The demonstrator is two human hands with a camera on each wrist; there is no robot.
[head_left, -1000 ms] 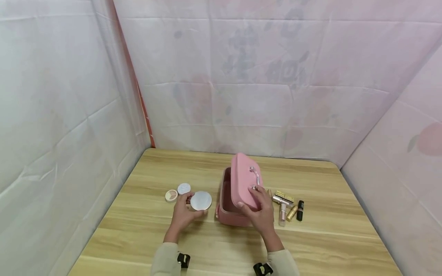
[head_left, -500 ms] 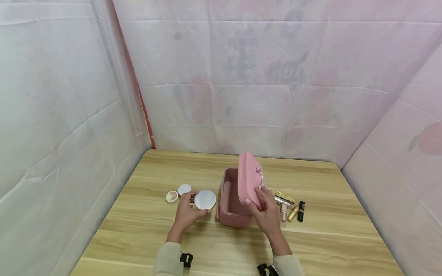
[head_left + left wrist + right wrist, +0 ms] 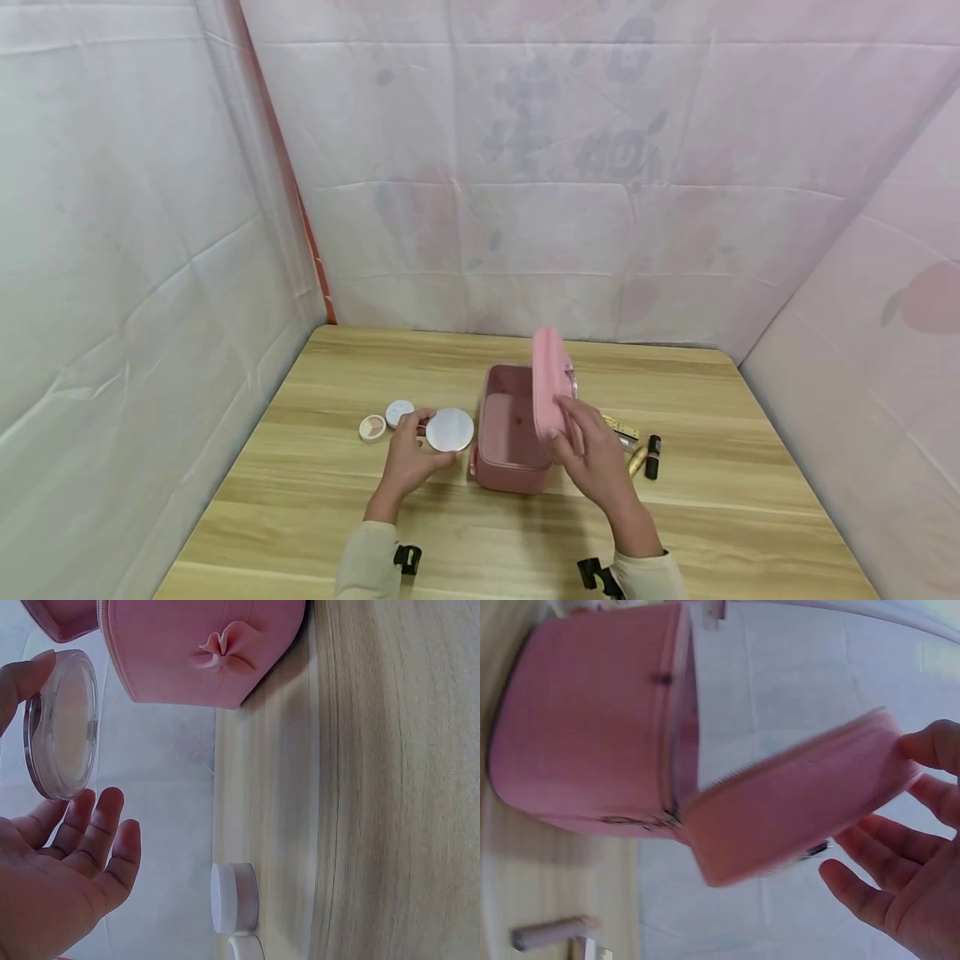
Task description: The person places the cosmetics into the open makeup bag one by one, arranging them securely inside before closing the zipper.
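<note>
A pink zippered makeup case stands on the table, its lid raised nearly upright on the right side. My right hand pinches the lid's edge between thumb and fingers, as the right wrist view also shows. Left of the case, my left hand holds a round powder compact by its rim, above the table. The left wrist view shows the compact's clear body and a pink bow on the case's side. The case's visible interior holds only a small dark spot.
Behind my left hand lie a round white pot and a three-colour palette. Right of the case are a black lipstick tube, a gold tube and a yellow box. My right hand partly hides this group. Cloth walls surround the table.
My right hand has swung the lid up and to the right, uncovering more of the case's inside. My left hand has carried the compact slightly right, closer to the case.
</note>
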